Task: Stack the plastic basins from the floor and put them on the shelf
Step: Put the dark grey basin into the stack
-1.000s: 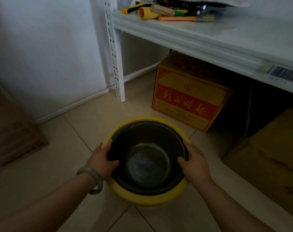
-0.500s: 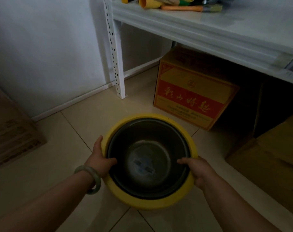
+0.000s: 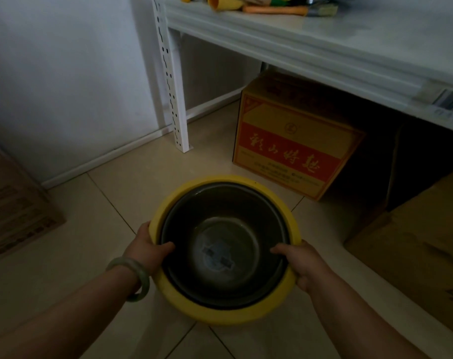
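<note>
A dark basin (image 3: pixel 224 244) is nested inside a yellow basin (image 3: pixel 230 313), and the stack hangs over the tiled floor. My left hand (image 3: pixel 147 251) grips the stack's left rim, thumb hooked over the dark basin's edge. My right hand (image 3: pixel 302 264) grips the right rim the same way. The white shelf (image 3: pixel 337 45) runs across the upper right, higher than the basins.
Brushes and a yellow roller (image 3: pixel 261 6) lie at the shelf's far left end. A red and yellow carton (image 3: pixel 292 149) stands under the shelf beside its white upright post (image 3: pixel 172 81). Brown cartons sit at the left (image 3: pixel 10 211) and right (image 3: pixel 414 257).
The stacked basins have moved a little forward toward the shelf and carton. Both hands have slid nearer along the rims, and the view has closed in on the shelf.
</note>
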`<state>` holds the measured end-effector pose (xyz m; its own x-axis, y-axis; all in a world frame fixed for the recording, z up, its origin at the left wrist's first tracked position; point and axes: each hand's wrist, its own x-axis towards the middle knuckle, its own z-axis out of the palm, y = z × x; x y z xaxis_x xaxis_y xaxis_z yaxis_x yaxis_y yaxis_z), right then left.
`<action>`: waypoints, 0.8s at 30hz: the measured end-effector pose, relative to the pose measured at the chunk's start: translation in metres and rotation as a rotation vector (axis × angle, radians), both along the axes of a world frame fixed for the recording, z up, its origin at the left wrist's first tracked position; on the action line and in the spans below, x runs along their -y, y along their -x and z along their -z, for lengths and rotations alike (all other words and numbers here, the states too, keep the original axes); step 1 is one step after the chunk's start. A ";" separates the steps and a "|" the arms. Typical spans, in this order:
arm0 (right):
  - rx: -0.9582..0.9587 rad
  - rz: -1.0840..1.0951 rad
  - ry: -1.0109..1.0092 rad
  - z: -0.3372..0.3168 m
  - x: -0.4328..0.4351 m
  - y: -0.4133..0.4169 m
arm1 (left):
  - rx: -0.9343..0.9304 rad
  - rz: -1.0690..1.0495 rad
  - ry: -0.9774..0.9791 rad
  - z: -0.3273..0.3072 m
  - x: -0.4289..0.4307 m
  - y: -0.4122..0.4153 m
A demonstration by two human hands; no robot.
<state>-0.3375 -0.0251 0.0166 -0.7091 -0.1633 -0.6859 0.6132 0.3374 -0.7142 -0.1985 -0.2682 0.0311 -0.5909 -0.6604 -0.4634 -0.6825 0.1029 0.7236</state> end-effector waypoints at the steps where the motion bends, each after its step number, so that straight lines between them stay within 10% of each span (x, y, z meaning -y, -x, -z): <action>1: -0.004 -0.003 0.002 0.000 0.000 0.000 | 0.012 0.004 -0.004 0.000 0.001 0.000; 24: 0.077 0.076 0.178 -0.020 -0.027 0.001 | -0.208 -0.165 -0.746 -0.002 0.042 -0.017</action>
